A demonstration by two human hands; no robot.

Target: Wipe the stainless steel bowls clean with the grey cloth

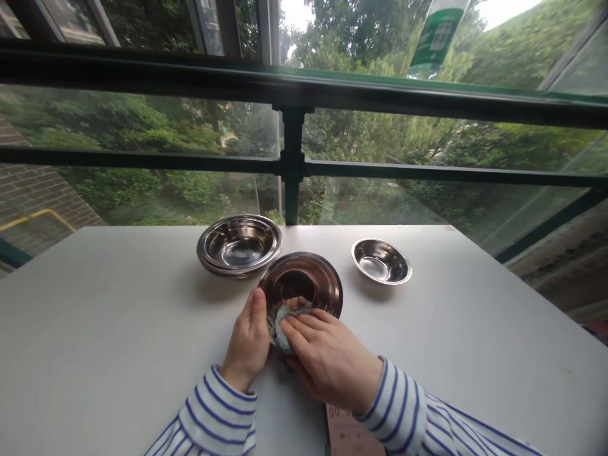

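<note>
Metal bowl pinched at left rim by left hand; gray cloth pressed inside by right hand, fingers together.

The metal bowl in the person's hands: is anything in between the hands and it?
Partly: a crumpled cloth lies between the fingers of the right hand and the near side of the metal bowl. Nothing visible stands between the left hand and the bowl's left edge.
</note>
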